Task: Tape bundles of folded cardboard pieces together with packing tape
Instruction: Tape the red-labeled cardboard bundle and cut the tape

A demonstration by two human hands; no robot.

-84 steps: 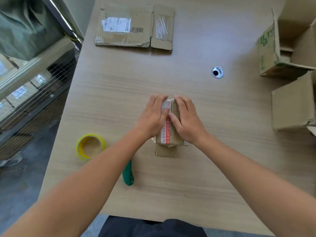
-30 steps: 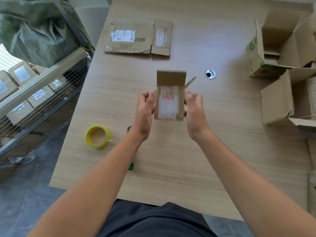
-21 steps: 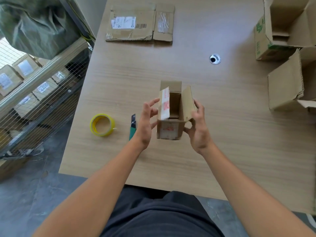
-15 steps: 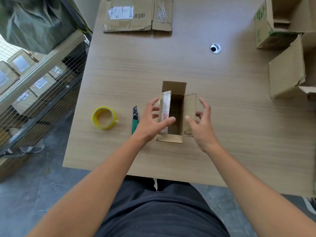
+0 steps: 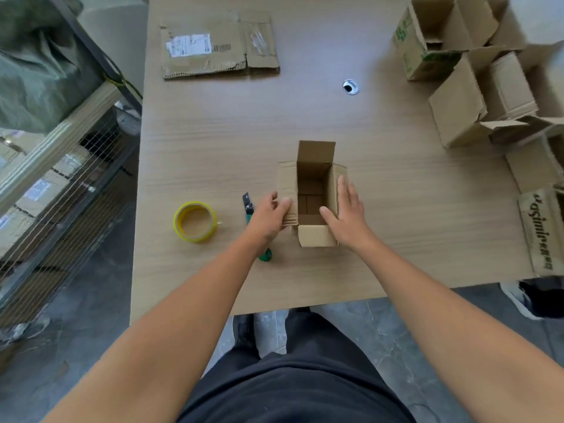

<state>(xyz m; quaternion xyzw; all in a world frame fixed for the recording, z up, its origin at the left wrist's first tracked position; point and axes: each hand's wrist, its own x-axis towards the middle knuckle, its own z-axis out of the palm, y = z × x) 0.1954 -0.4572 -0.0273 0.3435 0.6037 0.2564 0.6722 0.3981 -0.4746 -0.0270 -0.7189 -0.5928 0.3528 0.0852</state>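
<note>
Box (image 5: pixel 316 236) between left grip (image 5: pixel 268 216), right grip (image 5: pixel 346 215)

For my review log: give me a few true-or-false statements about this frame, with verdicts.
The small box stands open, flaps spread. True.
The tape roll is inside the box. False: it lies on the table, left of the box.
The right hand holds the cutter. False: it rests flat against the box's right flap; the cutter lies on the table by the left hand.
Flattened cardboard lies near the table's far edge. True.
</note>
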